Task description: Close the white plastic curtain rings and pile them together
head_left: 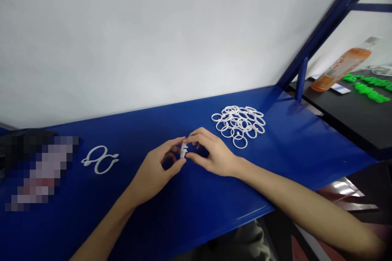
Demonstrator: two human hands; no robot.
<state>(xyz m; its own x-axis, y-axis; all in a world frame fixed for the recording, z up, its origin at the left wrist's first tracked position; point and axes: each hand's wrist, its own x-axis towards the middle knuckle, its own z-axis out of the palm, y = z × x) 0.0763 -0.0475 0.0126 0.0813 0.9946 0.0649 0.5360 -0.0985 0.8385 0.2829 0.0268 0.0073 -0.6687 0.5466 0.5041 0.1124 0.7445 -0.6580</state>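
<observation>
A small white plastic piece [183, 150] is held upright above the blue table, between my two hands. My left hand [161, 166] pinches it from the left with thumb and fingers. From the right, my right hand [211, 151] closes its thumb and forefinger on the same piece, near small prongs on that side. The fingers partly cover it, so its full shape is hidden. Beyond my right hand lies a pile of white plastic rings [239, 122]. Left of my left hand, two white open loops with knobbed ends [100, 160] lie together.
The blue table [196, 220] runs along a white wall [147, 40]. At the left lies a blurred-out flat item [45, 169]. Past a blue metal frame [324, 20], a dark table [352, 118] carries a bottle of orange drink [343, 67] and bright green pieces [370, 91].
</observation>
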